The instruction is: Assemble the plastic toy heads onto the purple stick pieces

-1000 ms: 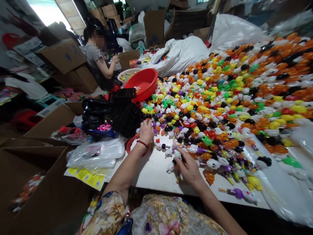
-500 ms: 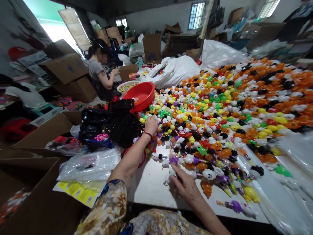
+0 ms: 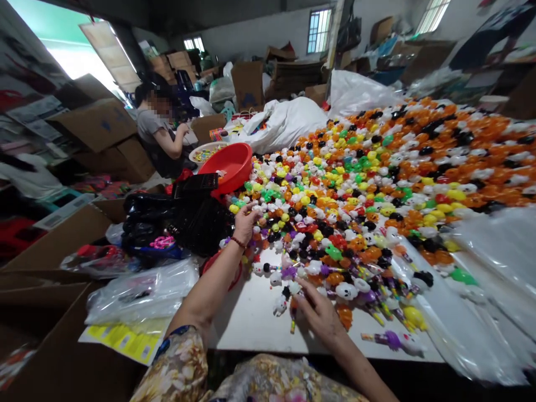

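Note:
My left hand (image 3: 245, 224), with a dark red beaded band at the wrist, is at the left edge of a large pile of small plastic toy heads (image 3: 335, 206). Its fingers are curled; what they pinch is too small to name. My right hand (image 3: 321, 314) is low over the white table, its thumb and fingers closed around a pencil with a toy head (image 3: 293, 322), mostly covered by the fingers. Just left of it lies a white toy head with red marks (image 3: 280, 305). Several assembled toy-topped pencils (image 3: 288, 271) lie above the hand, and another (image 3: 393, 339) lies to its right.
A red basin (image 3: 230, 167) stands beyond my left hand, beside black trays (image 3: 205, 215). Clear plastic bags (image 3: 142, 287) lie over a yellow printed sheet (image 3: 121, 339) at left. Open cartons (image 3: 54, 329) border the table. A person (image 3: 161, 131) sits at the far left.
My left hand has drawn slightly back toward me at the pile's edge. A pencil's lower end now shows beneath my right fingers. The whole view has shifted a little.

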{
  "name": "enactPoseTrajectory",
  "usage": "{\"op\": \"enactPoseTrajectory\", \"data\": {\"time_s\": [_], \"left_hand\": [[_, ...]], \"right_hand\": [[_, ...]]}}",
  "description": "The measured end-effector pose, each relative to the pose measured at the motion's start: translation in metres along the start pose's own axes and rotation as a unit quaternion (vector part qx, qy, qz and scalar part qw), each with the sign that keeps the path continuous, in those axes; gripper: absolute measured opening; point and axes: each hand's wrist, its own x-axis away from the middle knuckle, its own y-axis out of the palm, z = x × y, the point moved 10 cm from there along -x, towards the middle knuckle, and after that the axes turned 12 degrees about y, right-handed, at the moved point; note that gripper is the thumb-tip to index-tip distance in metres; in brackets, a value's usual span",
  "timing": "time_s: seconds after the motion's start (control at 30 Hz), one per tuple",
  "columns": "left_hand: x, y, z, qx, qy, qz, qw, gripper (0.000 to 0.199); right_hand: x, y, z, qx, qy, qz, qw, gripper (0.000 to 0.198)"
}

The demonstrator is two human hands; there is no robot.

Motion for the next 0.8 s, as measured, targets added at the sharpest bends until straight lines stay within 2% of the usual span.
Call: {"op": "enactPoseTrajectory", "data": {"time_s": [0.07,0.13,0.23,0.37,0.5,0.67,0.8], "left_hand": [[0.033,0.007,0.0,0.122,-0.072,-0.051,0.989,0.034],[0.073,0.015,0.008,0.173,-0.12,-0.114,0.971,0.038],[0.132,0.024,0.018,0.182,-0.172,-0.186,0.95,0.037],[0.183,0.028,0.015,0.156,-0.217,-0.214,0.94,0.038],[0.2,0.034,0.005,0.104,-0.209,-0.246,0.941,0.045],[0.202,0.038,0.003,0.038,-0.182,-0.275,0.943,0.051],[0.206,0.044,0.006,0.033,-0.182,-0.297,0.937,0.055]], "right_hand": [[-0.002,-0.002,-0.013,-0.022,-0.022,-0.007,0.999,0.044],[-0.002,-0.007,-0.027,-0.046,-0.046,-0.006,0.998,0.043],[-0.002,-0.014,-0.038,-0.067,-0.055,0.011,0.996,0.039],[0.003,-0.023,-0.051,-0.061,-0.081,0.04,0.994,0.033],[0.01,-0.023,-0.064,0.005,-0.126,0.041,0.991,0.032],[0.016,-0.022,-0.072,0.068,-0.171,0.025,0.983,0.032],[0.022,-0.024,-0.076,0.084,-0.199,0.006,0.976,0.03]]}}
